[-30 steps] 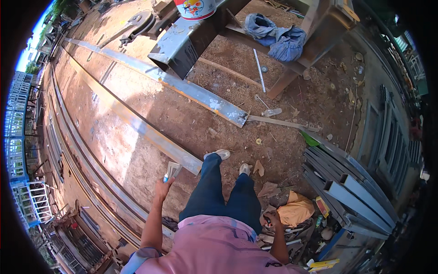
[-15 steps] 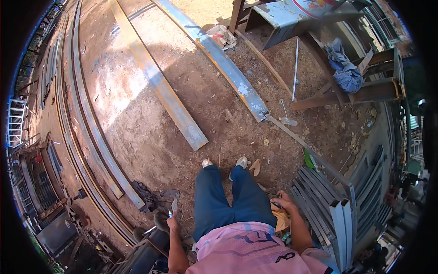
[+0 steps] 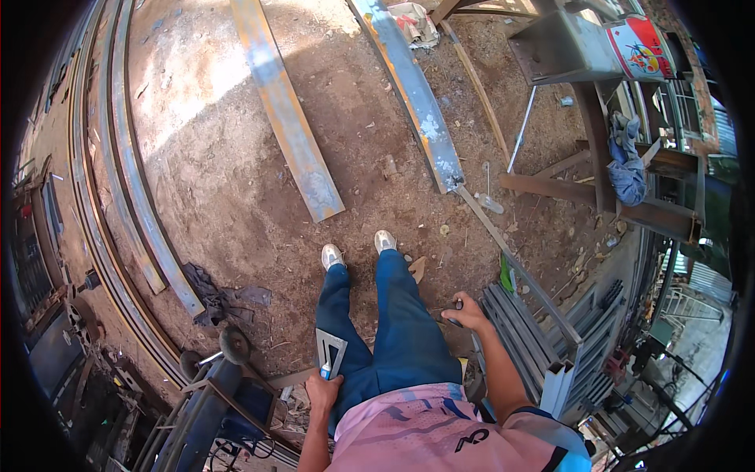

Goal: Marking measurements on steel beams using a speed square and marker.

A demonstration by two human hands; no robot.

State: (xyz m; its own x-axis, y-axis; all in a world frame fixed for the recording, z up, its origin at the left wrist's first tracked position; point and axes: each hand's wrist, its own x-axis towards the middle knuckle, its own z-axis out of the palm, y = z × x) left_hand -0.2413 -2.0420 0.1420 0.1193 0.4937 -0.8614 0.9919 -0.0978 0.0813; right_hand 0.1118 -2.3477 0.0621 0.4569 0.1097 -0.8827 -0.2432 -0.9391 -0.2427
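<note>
Left hand (image 3: 323,389) grips triangular metal square (image 3: 329,350); right hand (image 3: 465,313) pinches small dark object (image 3: 454,320), possibly marker.

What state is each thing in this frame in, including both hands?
left hand: closed around the handle of a metal square
metal square: held upright beside the left thigh
right hand: closed on a small dark tool, too small to identify
flat steel bar: lying on the dirt
long steel beam: lying on the dirt
bucket: standing upright on a metal stand
</note>
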